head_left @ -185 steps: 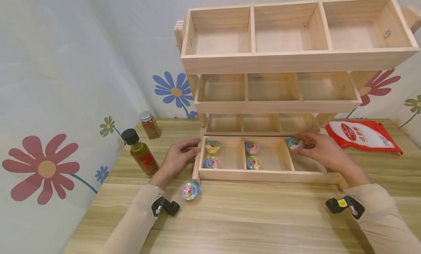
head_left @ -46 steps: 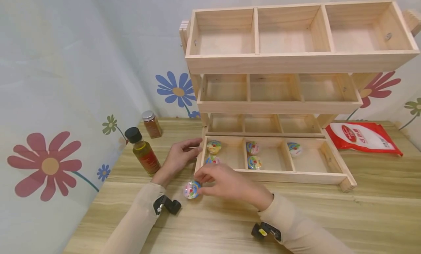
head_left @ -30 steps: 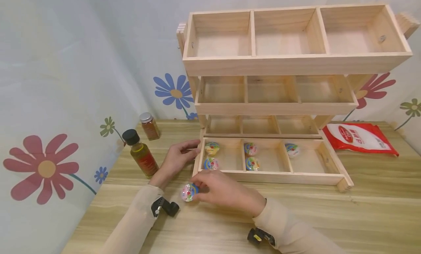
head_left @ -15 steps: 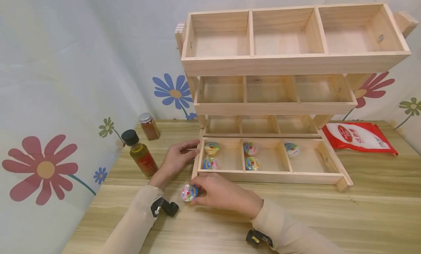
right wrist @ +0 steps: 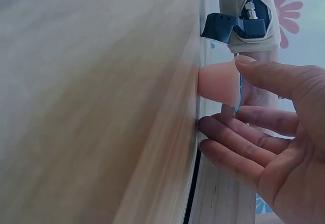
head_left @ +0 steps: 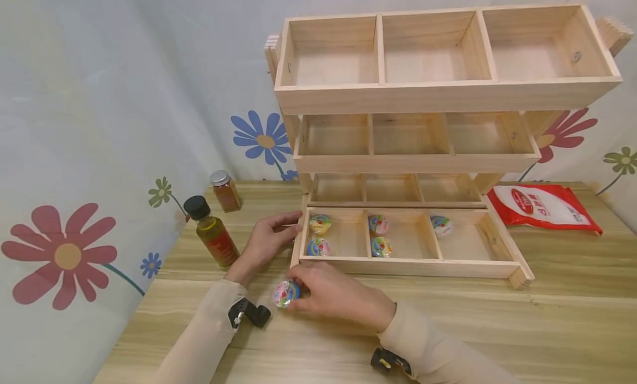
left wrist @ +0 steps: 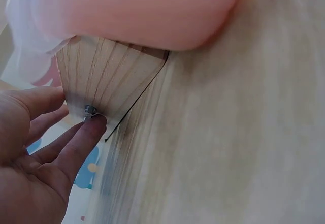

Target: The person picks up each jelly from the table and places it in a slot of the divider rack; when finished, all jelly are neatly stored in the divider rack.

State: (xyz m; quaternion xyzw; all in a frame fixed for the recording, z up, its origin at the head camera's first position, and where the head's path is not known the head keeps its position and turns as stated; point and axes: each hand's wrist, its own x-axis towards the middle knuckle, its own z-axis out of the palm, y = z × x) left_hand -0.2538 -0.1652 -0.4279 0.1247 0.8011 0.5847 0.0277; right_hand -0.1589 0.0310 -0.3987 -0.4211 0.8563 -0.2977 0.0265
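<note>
A pink jelly cup (head_left: 286, 293) with a colourful foil lid stands on the table by the rack's front left corner. My right hand (head_left: 338, 293) pinches its rim between thumb and forefinger; in the right wrist view the cup (right wrist: 218, 83) has its base on the table, and the other fingers are spread. My left hand (head_left: 269, 239) rests its fingertips on the outer left side of the wooden rack (head_left: 408, 268), close to a metal bolt (left wrist: 90, 110). In the bottom tray lie two cups at left, two in the middle (head_left: 381, 247) and one at right (head_left: 442, 226).
Three more tiers with three compartments each rise behind, the top tray (head_left: 448, 94) highest. Left of the rack stand an oil bottle (head_left: 217, 237) and a spice jar (head_left: 226, 192). A red and white bag (head_left: 544, 207) lies at right. A flowered curtain hangs behind.
My right hand has let go of a cup in the bottom tray's right compartment, moved left and taken hold of the cup on the table. My left hand stays at the rack's side.
</note>
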